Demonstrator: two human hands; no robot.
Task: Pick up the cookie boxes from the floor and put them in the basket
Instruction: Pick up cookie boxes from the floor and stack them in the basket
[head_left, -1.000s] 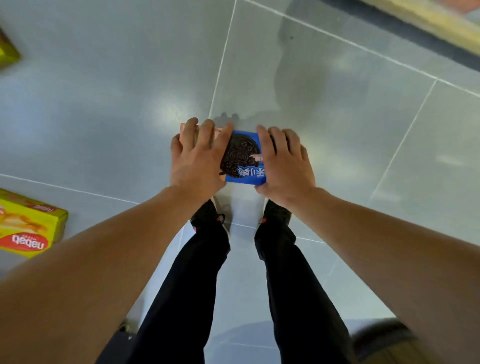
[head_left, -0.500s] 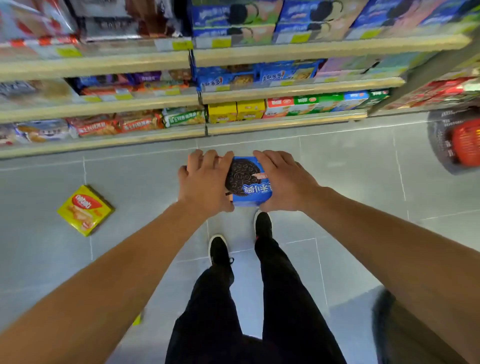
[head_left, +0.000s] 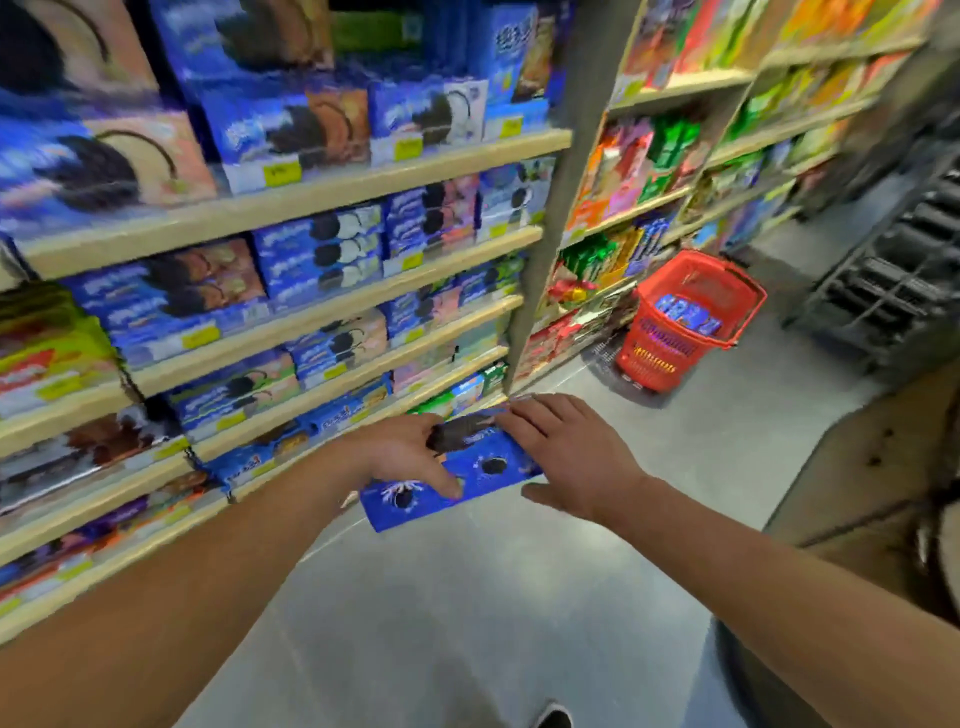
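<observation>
I hold a blue cookie box (head_left: 480, 467) with a dark cookie picture in the air in front of me, tilted, at about the height of the lowest shelves. My left hand (head_left: 408, 457) grips its left part, thumb on the front face. My right hand (head_left: 569, 457) holds its right end, fingers over the top and thumb underneath. The red basket (head_left: 657, 356) stands on the floor ahead to the right, beside the shelf post. Blue cookie boxes (head_left: 685, 312) lie inside it. The basket is well beyond my hands.
Shelves (head_left: 291, 202) packed with blue cookie boxes run along the left. More snack shelves (head_left: 675, 85) continue behind a grey post (head_left: 571, 156). Stacked dark crates (head_left: 893, 270) and a brown box (head_left: 872, 457) stand at the right. Grey floor (head_left: 519, 597) lies between.
Both hands have lifted the blue box off the floor. My view swung up and to the right, so the shelves and the red basket now lie ahead. The yellow box on the floor left the view.
</observation>
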